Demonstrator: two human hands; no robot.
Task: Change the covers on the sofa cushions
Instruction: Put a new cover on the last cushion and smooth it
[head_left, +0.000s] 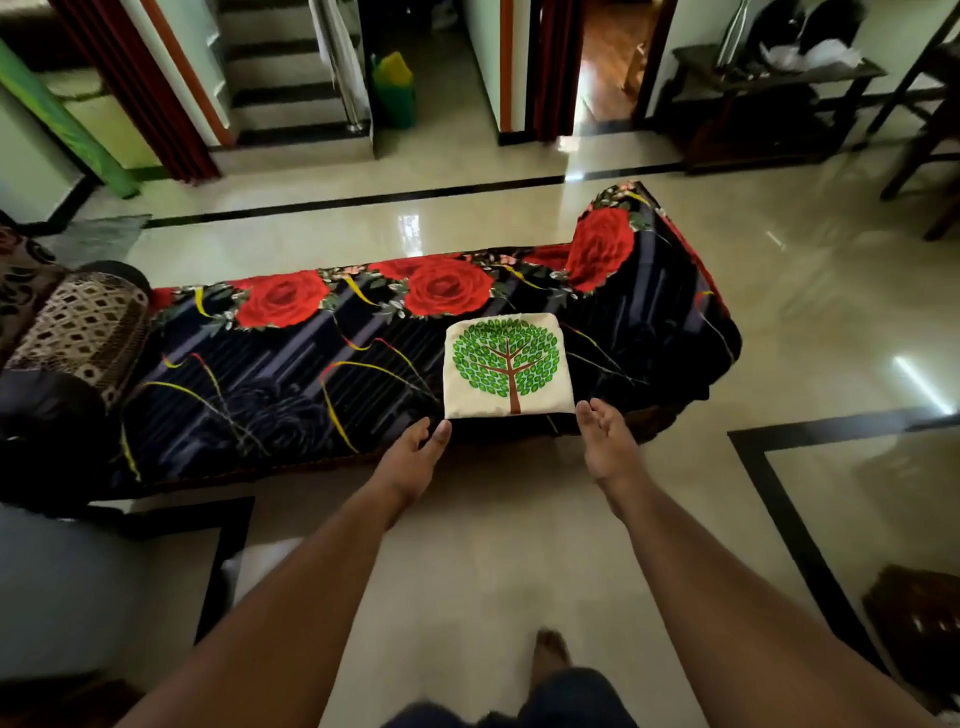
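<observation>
A cream cushion cover (506, 366) printed with a green tree lies flat near the front edge of a low sofa (291, 374) draped in black cloth with red roses. My left hand (415, 454) reaches to the cover's lower left corner, fingers straight, fingertips at its edge. Just off the lower right corner is my right hand (605, 441), fingers relaxed and holding nothing. Neither hand grips the cover.
A brown patterned bolster (78, 327) sits at the sofa's left end. Glossy tiled floor (779, 312) surrounds the sofa. A dark side table (769, 98) and chair legs stand at the back right, stairs (280, 78) and a green bin (393, 93) at the back.
</observation>
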